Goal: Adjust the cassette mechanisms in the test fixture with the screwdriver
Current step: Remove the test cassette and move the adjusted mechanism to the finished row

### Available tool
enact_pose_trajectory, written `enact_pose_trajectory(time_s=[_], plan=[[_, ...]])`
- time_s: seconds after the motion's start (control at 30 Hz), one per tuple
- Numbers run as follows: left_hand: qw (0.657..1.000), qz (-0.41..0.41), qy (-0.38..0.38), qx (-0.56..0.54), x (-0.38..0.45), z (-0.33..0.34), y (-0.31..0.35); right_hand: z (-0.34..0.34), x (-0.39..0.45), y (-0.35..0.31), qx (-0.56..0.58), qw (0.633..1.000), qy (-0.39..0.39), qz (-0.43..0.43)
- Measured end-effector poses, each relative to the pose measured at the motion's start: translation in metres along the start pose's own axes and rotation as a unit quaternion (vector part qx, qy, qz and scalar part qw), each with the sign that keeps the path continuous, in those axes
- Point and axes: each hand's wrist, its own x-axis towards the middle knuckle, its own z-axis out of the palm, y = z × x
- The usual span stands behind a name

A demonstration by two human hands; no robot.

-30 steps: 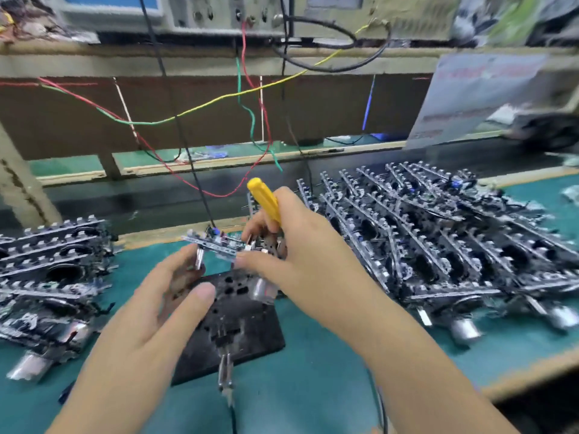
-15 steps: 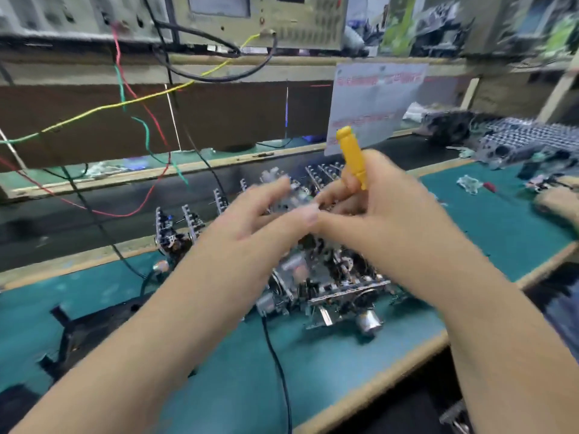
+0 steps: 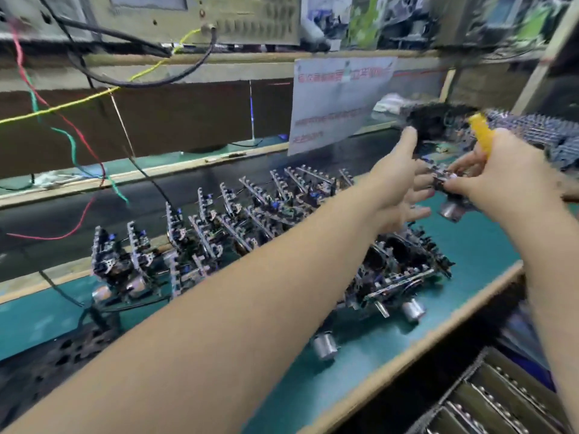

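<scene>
You carry one cassette mechanism (image 3: 446, 183) in the air over the bench's far right part, past the rows of mechanisms (image 3: 250, 227) standing on the green mat (image 3: 479, 245). Your right hand (image 3: 501, 177) pinches it while tucking the yellow screwdriver (image 3: 481, 136) upright against the palm, probably to keep the tip clear. Your left hand (image 3: 398, 183) steadies its far side, fingers loosely spread. Bare mat lies beneath, near the bench's front edge (image 3: 407, 346); the test fixture (image 3: 62, 355) is well apart at the left.
</scene>
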Motion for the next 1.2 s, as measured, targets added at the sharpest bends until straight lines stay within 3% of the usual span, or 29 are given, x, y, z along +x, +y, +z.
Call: enact_pose_trajectory(time_s=[0.2, 0.3, 0.47, 0.63, 0.8, 0.97, 1.2], plan=[[0.998, -0.042, 0.019, -0.048, 0.047, 0.016, -0.022, 0.032, 0.017, 0.048, -0.045, 0.996, -0.017, 0.081], [0.995, -0.065, 0.007, -0.074, 0.056, 0.016, -0.033, 0.057, 0.007, 0.065, -0.096, 0.983, -0.065, 0.140], [0.993, -0.070, 0.005, -0.097, 0.056, 0.002, -0.042, 0.063, -0.003, 0.061, -0.081, 0.976, -0.100, 0.174], [0.990, 0.021, 0.090, -0.105, 0.028, 0.001, -0.032, 0.045, -0.028, -0.029, 0.084, 0.996, -0.012, 0.038], [0.944, 0.173, 0.243, -0.142, -0.043, -0.041, -0.027, 0.045, -0.089, -0.125, 0.227, 0.973, -0.021, -0.030], [0.907, 0.244, 0.328, -0.101, -0.158, -0.122, -0.052, 0.069, -0.162, -0.218, 0.339, 0.925, -0.124, -0.116], [0.846, 0.214, 0.488, -0.007, -0.325, -0.212, -0.078, 0.102, -0.265, -0.330, 0.395, 0.837, -0.286, -0.249]])
